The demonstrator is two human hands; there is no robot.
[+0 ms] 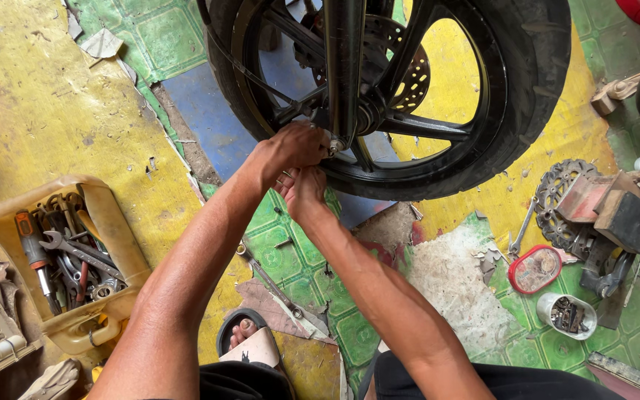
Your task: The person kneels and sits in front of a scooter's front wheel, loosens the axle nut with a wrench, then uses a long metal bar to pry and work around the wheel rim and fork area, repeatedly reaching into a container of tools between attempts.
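The left hand [294, 146] is closed in a tight grip on the axle end [332, 146] at the middle of the black wheel [527, 89]. The right hand [304, 189] is curled just under it; what it holds cannot be told. Fingers could be pinched if the wheel is turned.

One head-worn camera looks steeply down from close above, facing forward over the floor [53, 111] toward the wheel [527, 96] at the top edge.
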